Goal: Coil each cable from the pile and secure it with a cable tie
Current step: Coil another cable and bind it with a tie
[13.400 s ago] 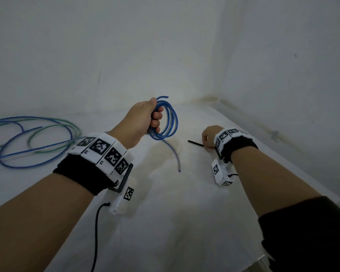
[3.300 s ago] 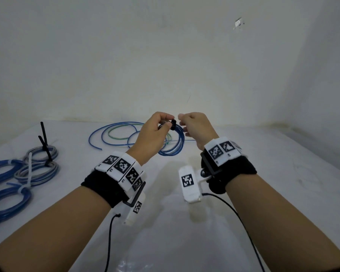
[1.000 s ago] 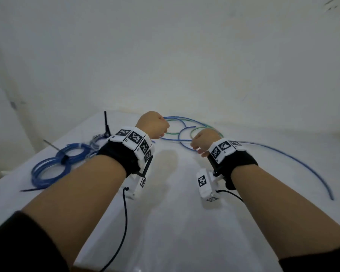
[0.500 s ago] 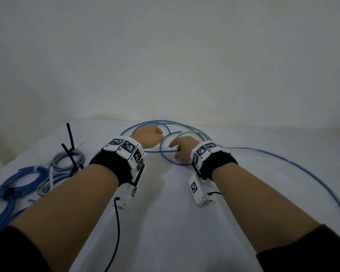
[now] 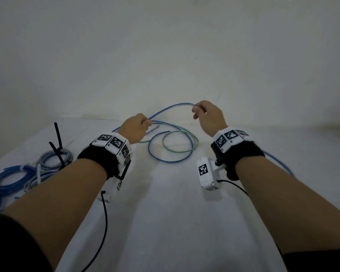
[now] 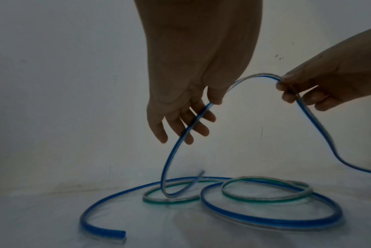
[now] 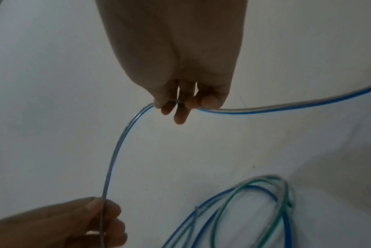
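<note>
A long blue cable (image 5: 171,107) arches in the air between my two hands. My left hand (image 5: 145,122) pinches it between thumb and fingers (image 6: 210,104), and the short end below hangs down to the table. Higher and to the right, my right hand (image 5: 194,112) pinches the same cable (image 7: 121,139) with its fingertips (image 7: 178,104). The rest of the cable trails off over the table to the right (image 5: 279,161). Under the hands lie a loose blue cable (image 5: 171,160) and a green cable (image 5: 182,143) in overlapping loops.
At the left edge of the white table (image 5: 175,222) lie tied coils: blue ones (image 5: 8,179) and a grey one (image 5: 53,157), with black cable tie tails (image 5: 57,138) sticking up. A pale wall stands close behind the table.
Both hands have risen from the loose pile with the blue cable held between them. The right hand has moved up and to the right, drawing the cable into an arch.
</note>
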`<state>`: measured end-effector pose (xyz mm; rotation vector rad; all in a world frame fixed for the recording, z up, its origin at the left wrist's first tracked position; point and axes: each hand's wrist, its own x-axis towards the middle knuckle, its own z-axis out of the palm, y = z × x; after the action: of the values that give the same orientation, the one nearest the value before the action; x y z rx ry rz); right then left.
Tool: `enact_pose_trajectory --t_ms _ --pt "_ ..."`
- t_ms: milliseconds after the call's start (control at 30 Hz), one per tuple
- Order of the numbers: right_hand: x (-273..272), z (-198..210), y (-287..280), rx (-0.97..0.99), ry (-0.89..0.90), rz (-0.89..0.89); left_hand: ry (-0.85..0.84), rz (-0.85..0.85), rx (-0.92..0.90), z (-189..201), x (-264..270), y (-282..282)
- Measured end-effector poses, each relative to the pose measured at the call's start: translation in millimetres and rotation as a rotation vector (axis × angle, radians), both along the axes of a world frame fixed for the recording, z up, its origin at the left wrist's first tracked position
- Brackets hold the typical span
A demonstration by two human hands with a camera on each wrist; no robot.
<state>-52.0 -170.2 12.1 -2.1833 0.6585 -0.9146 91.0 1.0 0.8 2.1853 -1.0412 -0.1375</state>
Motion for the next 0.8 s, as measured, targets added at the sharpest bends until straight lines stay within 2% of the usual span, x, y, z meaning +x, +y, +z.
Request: enact_pose_trajectory --t_ms 100,200,267,333,433,500,567,667,767,800 --pt "-19.7 11.2 -6.9 -0.185 0.053 -0.028 0.033 -0.074 -0.168 13.4 -17.9 -0.1" --pt "-31.5 19.8 7.2 -0.413 0.103 0.146 0.060 -0.159 -0.317 32.9 -45.1 -3.8" --pt "-38.0 25.0 21.1 -0.477 0.043 0.208 0.084 -0.219 -0.377 45.7 -64.9 -3.7" --pt "-45.2 31.8 28.6 -0.500 -0.083 0.153 0.164 -0.252 -0.412 52.5 -79.8 -1.2" --pt "-61.3 39.0 27.8 -0.426 -0.261 -0.008 0.402 -0.314 -0.377 48.1 -94.9 8.0" --pt "-70.7 41.5 23.3 -0.357 -0.267 -0.099 0.550 -0.369 -0.329 39.0 -100.4 13.8" --pt "-78.2 39.9 20.5 -0.323 -0.139 -0.190 0.658 -0.394 -0.339 31.8 -105.6 16.3" --pt "-85.3 32.6 31.8 -0.391 0.051 -0.172 0.610 -0.366 -0.418 34.9 -115.0 15.0" --pt "-85.3 27.3 48.2 -0.551 -0.033 -0.021 0.542 -0.414 -0.498 45.7 -128.8 13.9" --pt "-84.4 27.8 51.1 -0.575 -0.079 -0.021 0.539 -0.436 -0.502 48.3 -132.6 13.6"
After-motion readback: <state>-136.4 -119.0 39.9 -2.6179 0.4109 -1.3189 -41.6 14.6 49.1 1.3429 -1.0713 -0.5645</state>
